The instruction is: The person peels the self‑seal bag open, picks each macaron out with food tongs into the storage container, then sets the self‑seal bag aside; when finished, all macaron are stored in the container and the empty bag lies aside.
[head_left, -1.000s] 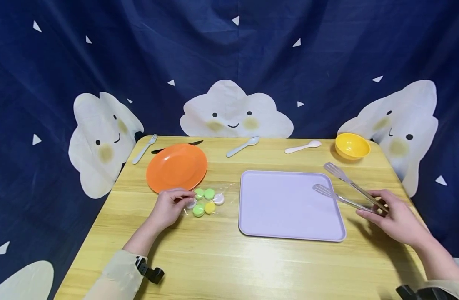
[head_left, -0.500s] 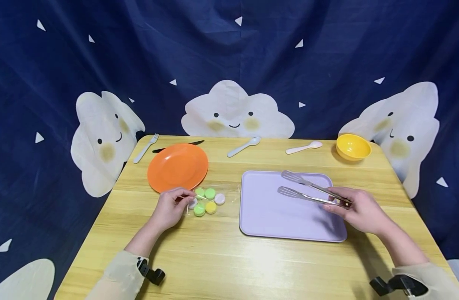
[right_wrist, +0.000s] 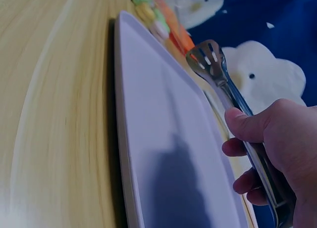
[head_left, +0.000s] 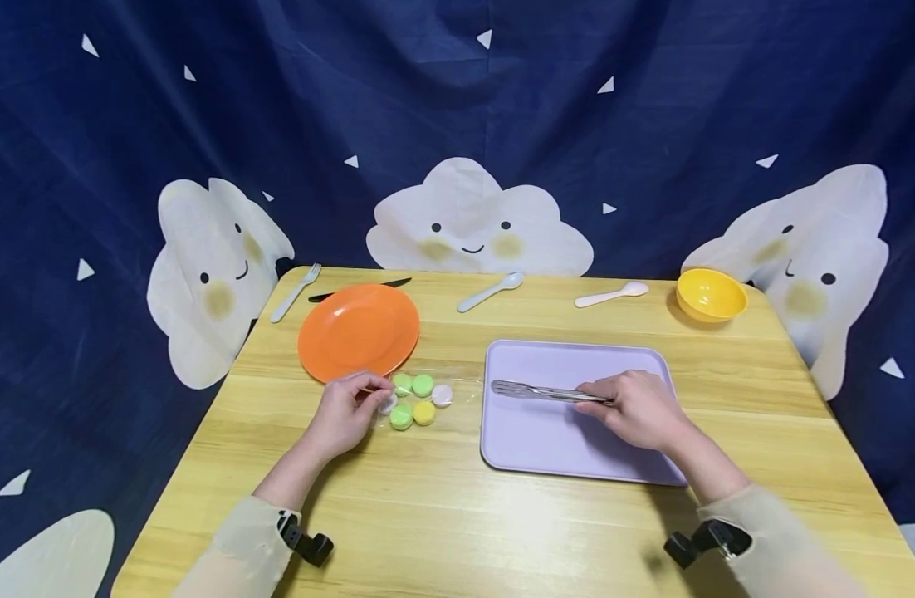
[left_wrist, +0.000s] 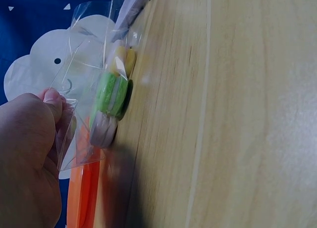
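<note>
My left hand point(head_left: 347, 413) pinches the edge of a clear plastic bag point(left_wrist: 81, 97) between thumb and fingers. Inside the bag lie several macarons: green point(head_left: 401, 416), yellow point(head_left: 423, 413) and pale lilac point(head_left: 442, 395). My right hand point(head_left: 637, 407) grips a pair of metal tongs point(head_left: 532, 391) above the lilac tray point(head_left: 555, 448). The slotted heads of the tongs point(right_wrist: 209, 60) point left toward the bag and lie close together, with nothing seen between them. In the right wrist view, the thumb presses one arm and the fingers curl round the other side.
Just behind the left hand is an orange plate point(head_left: 359, 330). A black knife point(head_left: 398, 282), a fork point(head_left: 296, 293), a bluish spoon point(head_left: 491, 291) and a pinkish spoon point(head_left: 612, 294) line the back. At the back right stands a yellow bowl point(head_left: 711, 295). A blue curtain point(head_left: 420, 83) hangs behind the table.
My right hand has carried the tongs leftward from the tray's right side to over its middle, and the tongs have closed together. My left hand keeps its pinch on the bag.
</note>
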Demonstrator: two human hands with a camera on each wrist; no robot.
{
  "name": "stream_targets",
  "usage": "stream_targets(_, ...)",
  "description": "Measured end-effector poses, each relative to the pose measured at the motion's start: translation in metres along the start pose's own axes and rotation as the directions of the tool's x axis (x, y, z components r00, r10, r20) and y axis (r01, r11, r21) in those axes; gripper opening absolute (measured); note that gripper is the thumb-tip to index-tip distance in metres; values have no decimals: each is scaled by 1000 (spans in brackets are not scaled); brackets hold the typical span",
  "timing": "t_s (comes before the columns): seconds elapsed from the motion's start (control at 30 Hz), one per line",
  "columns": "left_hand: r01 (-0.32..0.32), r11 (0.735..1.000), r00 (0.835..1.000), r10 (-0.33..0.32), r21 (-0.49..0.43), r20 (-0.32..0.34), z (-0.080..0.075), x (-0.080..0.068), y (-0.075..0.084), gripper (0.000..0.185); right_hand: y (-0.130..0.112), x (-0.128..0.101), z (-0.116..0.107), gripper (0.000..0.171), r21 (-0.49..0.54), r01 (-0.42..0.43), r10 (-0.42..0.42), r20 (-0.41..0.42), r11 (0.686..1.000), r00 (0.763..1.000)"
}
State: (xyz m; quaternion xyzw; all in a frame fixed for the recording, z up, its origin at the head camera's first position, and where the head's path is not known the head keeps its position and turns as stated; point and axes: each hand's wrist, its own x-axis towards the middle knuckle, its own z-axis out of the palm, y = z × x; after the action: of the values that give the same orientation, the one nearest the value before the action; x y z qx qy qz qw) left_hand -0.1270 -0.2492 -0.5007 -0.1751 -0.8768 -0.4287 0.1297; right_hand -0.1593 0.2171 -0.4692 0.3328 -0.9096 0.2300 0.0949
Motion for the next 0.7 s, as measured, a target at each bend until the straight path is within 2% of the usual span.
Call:
stream_targets(0.13,13,1000,1000,-12,-3,9,-1,0,1,14,-11,14,10,21,-19,8,-7,46,1000,999)
stream_targets(0.33,15,1000,1000,-16,5,11,-1,0,0,17,-24,32,20,17,-33,42,-38,110,999,993)
stream_targets(0.53,-9,1000,1000,9,6,7,-1,0,-1,19,-35,47,28,4,-35,101,-96,137,994,986)
stream_targets(0.7,-1,1000,1000,2,-5,15,0,1,2,18,-41,54,34,5,-12,108,-105,132,994,986)
